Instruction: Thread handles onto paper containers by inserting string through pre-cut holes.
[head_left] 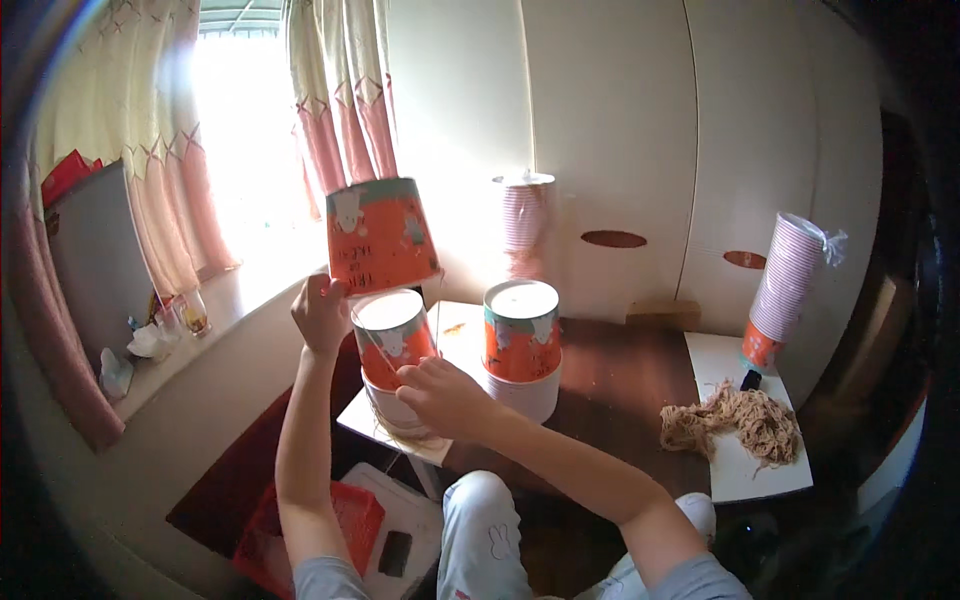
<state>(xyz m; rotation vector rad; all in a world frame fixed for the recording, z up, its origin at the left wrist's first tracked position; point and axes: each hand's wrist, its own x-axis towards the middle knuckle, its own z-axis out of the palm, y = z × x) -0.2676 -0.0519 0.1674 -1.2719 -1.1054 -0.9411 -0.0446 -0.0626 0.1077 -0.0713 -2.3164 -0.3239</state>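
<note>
At the left, an orange paper bucket (385, 240) with a green band and printed figures is held up and slightly tilted. My left hand (322, 315) is closed on its lower edge. Below it stands a stack of similar buckets (395, 345), pale round end up. My right hand (440, 392) is closed in front of this stack, pinching a thin cord (378, 348) that runs up toward the raised bucket. Another cord strand hangs from that bucket's right side. To the right of my right hand stands a second bucket stack (522, 340), also pale end up.
A tangled heap of tan cord (755, 425) lies on a white board (740, 480) at the right. Behind it leans a tall nested stack of buckets (785, 285); another wrapped stack (525, 225) stands against the wall. A red crate (355, 515) sits low at the left.
</note>
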